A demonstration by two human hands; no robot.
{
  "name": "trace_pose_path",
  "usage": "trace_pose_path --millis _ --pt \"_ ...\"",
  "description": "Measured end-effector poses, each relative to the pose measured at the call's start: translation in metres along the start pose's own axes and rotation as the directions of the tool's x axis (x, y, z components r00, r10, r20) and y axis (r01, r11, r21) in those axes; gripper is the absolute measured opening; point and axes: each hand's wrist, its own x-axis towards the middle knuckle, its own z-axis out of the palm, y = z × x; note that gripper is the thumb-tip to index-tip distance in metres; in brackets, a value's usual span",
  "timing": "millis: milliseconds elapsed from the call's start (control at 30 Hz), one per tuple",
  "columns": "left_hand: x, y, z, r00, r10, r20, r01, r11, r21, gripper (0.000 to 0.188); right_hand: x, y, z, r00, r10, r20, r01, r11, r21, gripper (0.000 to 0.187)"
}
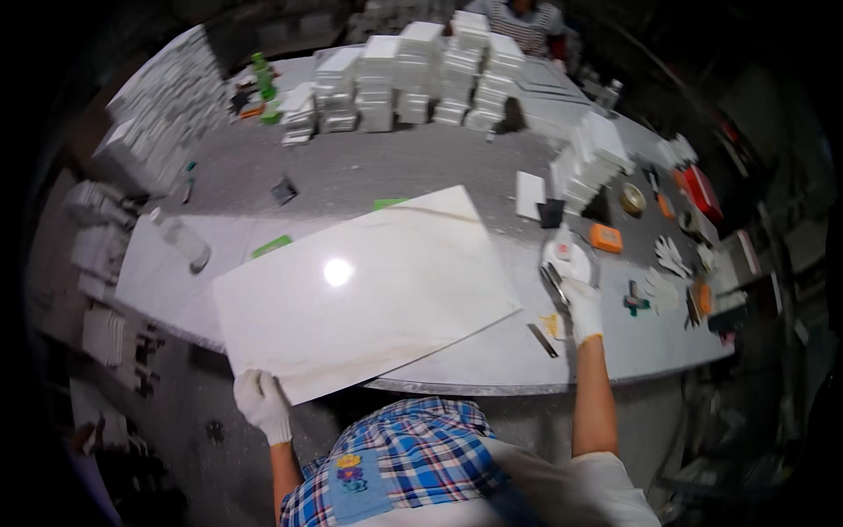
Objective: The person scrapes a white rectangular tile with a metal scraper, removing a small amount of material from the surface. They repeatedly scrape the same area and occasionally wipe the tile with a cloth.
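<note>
A large white marble-look tile (378,290) with faint tan veins lies tilted across the near part of the table, its near edge overhanging. My left hand (262,400), in a white glove, grips the tile's near left corner, the fingertips partly hidden. To the right, my gloved right hand (581,307) is closed around a slim dark metal tool (554,283), whose exact kind I cannot make out. Just beyond that hand, a white bottle (563,244) with a pointed tip stands by a round white dish (575,266). Green pieces (272,246) show under the tile's far edge.
Stacks of white tile pieces (378,79) line the far side, with a large stack (167,97) at far left. A clear bottle (180,239) stands left. An orange block (606,238), tape roll (631,199), metal strip (543,341) and gloves (672,256) lie right. Another person (524,26) is opposite.
</note>
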Motion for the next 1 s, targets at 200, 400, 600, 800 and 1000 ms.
trace_pose_path --millis 200,400,600,800,1000 --pt "0.023 -0.003 -0.016 0.976 0.092 -0.197 -0.071 0.992 0.108 0.008 -0.015 -0.008 0.054 0.992 -0.017 0.122 0.015 1.000 0.022 0.036" --pt "0.011 -0.036 -0.028 0.949 -0.161 -0.272 0.233 0.938 0.258 0.029 -0.089 -0.079 0.187 0.873 0.079 0.481 -0.054 0.996 -0.065 0.031" --pt "0.011 -0.057 -0.044 0.783 -0.622 0.021 0.618 0.781 0.092 0.040 -0.162 -0.110 0.318 0.589 0.157 0.793 -0.076 0.987 -0.139 0.029" --pt "0.002 -0.083 -0.036 0.660 -0.704 0.261 0.749 0.641 -0.165 0.045 -0.209 -0.125 0.417 0.386 0.183 0.904 -0.003 0.980 -0.197 0.030" --pt "0.010 -0.093 -0.036 0.627 -0.653 0.425 0.774 0.583 -0.246 0.047 -0.234 -0.131 0.481 0.353 0.136 0.926 0.119 0.975 -0.189 0.030"
